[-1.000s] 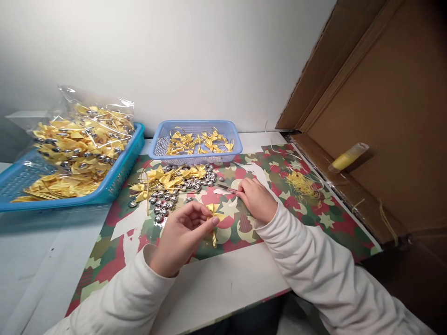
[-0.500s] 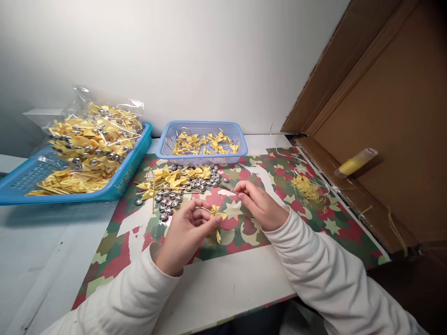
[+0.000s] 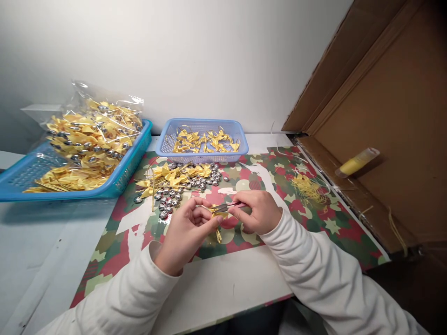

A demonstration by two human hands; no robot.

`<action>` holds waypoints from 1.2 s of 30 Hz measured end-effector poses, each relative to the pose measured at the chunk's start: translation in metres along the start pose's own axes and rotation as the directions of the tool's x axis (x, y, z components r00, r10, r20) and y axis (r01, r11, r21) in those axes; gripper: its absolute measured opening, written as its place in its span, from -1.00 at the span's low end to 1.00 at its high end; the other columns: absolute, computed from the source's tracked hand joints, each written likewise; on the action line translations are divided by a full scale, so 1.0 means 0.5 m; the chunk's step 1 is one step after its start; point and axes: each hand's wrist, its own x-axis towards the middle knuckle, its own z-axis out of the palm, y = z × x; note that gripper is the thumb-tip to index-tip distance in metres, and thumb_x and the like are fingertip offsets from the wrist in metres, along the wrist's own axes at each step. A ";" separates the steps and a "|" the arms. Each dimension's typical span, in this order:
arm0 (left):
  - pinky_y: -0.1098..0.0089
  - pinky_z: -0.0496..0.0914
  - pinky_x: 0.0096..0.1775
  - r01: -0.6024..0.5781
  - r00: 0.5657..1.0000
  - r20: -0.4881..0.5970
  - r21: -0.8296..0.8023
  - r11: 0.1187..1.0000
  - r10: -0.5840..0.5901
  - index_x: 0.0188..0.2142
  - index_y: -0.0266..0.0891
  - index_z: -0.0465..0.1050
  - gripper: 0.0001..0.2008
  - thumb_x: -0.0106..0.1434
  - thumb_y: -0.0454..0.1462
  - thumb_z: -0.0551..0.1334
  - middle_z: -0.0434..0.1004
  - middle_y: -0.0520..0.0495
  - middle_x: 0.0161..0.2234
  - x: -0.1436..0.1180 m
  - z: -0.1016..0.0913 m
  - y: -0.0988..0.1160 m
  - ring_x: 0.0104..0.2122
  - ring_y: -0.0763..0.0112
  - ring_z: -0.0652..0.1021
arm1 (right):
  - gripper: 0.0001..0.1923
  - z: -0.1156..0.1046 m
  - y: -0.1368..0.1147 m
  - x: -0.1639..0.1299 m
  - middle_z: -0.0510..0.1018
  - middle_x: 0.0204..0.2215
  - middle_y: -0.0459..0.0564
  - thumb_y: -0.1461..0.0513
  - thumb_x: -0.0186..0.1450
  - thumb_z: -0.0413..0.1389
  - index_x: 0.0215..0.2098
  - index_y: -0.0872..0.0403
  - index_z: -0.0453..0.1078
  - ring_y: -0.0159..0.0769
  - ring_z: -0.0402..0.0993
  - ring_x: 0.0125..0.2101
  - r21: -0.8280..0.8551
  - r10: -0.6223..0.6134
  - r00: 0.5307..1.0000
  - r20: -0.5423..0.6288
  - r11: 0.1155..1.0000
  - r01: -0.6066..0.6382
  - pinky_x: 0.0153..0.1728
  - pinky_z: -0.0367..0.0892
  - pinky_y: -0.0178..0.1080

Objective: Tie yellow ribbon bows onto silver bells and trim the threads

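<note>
My left hand (image 3: 190,228) pinches a yellow ribbon bow (image 3: 223,215) between thumb and fingers, with its gold cord (image 3: 219,235) hanging below. My right hand (image 3: 257,211) is closed around small thread snips (image 3: 223,206), mostly hidden in the palm. Their two thin dark blades point left and lie over the bow, by the left fingertips. Whether the blades touch the ribbon I cannot tell. Just beyond my hands, loose yellow bows (image 3: 174,176) with gold cords lie beside scattered silver bells (image 3: 167,204).
At the back stands a blue basket (image 3: 202,159) holding yellow bows. To the left, a larger blue basket (image 3: 118,179) carries a clear bag (image 3: 98,130) full of bows with bells. Yellow thread scraps (image 3: 309,188) lie at right, near a yellow tube (image 3: 358,162) on the cardboard (image 3: 394,116).
My right hand has moved slightly down, bringing the snips' blades over the bow. The left hand keeps its hold on the bow in nearly the same place.
</note>
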 end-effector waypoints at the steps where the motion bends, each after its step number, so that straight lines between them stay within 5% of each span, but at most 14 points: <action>1: 0.50 0.35 -0.48 -0.001 1.000 0.003 0.002 1.000 0.001 -0.30 -0.21 0.27 -0.62 0.00 -0.18 0.42 0.44 0.17 -0.60 0.000 0.000 0.000 -0.57 0.52 0.44 | -0.69 0.000 -0.001 0.000 0.40 -0.61 -0.11 0.07 0.27 0.05 -0.53 0.10 0.34 -0.42 0.24 -0.56 -0.003 0.006 1.000 0.003 1.000 -0.006 -0.49 0.05 -0.36; 29: 0.50 0.35 -0.51 0.027 0.998 0.049 -0.001 1.000 -0.027 -0.31 -0.20 0.27 -0.63 0.03 -0.17 0.42 0.44 0.16 -0.60 0.002 -0.001 -0.007 -0.58 0.50 0.46 | -0.67 0.001 -0.009 -0.001 0.38 -0.65 -0.14 0.10 0.25 0.07 -0.60 0.09 0.33 -0.45 0.23 -0.58 0.042 0.064 0.997 0.035 0.997 -0.066 -0.51 0.03 -0.35; 36: 0.52 0.33 -0.53 0.049 0.998 0.034 -0.091 0.995 -0.047 -0.35 -0.20 0.32 -0.66 0.10 -0.05 0.37 0.42 0.15 -0.62 0.003 -0.002 0.008 -0.61 0.52 0.44 | -0.74 -0.021 0.012 0.005 0.41 -0.64 -0.14 0.10 0.24 0.07 -0.51 0.07 0.38 -0.42 0.27 -0.59 0.099 0.157 0.971 -0.179 0.985 -0.141 -0.49 0.14 -0.35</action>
